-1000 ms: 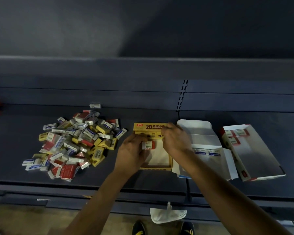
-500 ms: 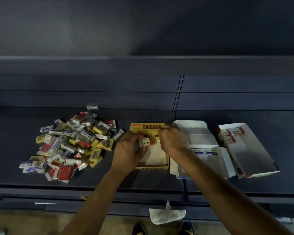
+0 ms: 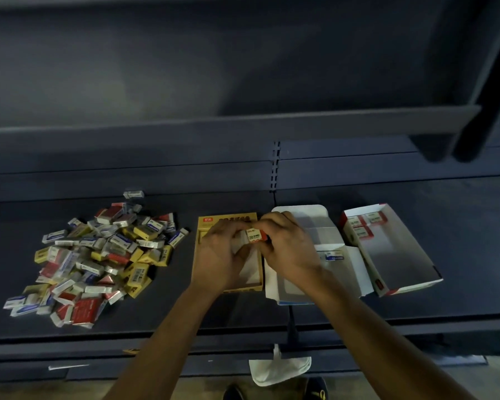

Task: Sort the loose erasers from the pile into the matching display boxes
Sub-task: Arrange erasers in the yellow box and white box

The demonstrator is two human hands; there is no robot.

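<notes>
left hand and right hand, fingers of both pinching one 2B eraser, over yellow display box, pile well apart

The left hand and the right hand are seen bare, and both wrists and forearms are likewise uncovered as far back as the lower edge of the view. At that lower edge two dark shoes are partly caught. Of the left shoe only a dark, rounded toe is shown. The right shoe is marked with yellow on its upper side; whether this is lacing or trim cannot be told. Whatever else is worn is cut off by the edge of the view.
</notes>
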